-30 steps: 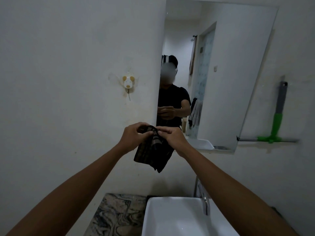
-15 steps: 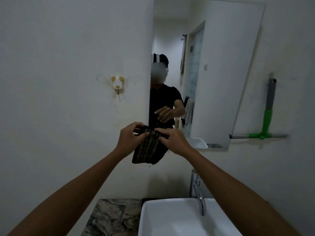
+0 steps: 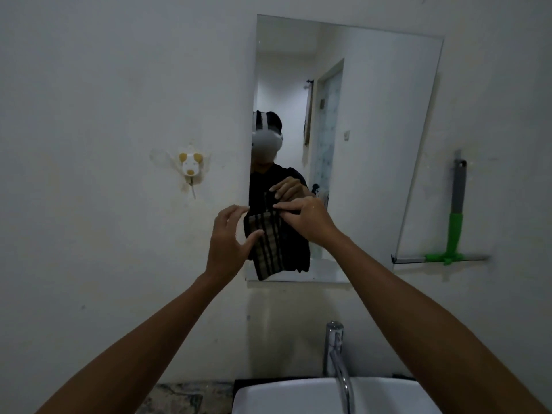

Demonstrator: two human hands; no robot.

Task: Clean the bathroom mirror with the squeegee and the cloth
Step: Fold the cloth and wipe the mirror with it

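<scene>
A dark striped cloth (image 3: 268, 248) hangs in front of the lower left corner of the bathroom mirror (image 3: 373, 144). My right hand (image 3: 309, 219) pinches the cloth's top edge. My left hand (image 3: 228, 240) is beside the cloth with its fingers spread, and only the thumb touches the cloth's left edge. A squeegee (image 3: 455, 225) with a grey and green handle hangs blade-down on the wall right of the mirror, clear of both hands. The mirror reflects the person and the cloth.
Below the mirror are a chrome faucet (image 3: 337, 357) and a white sink (image 3: 322, 397). A marbled counter (image 3: 185, 398) lies left of the sink. A small dog-shaped wall hook (image 3: 191, 167) is left of the mirror.
Both hands have risen with the cloth toward the mirror. My left hand has let go of its grip and spread its fingers. The right hand still holds the cloth.
</scene>
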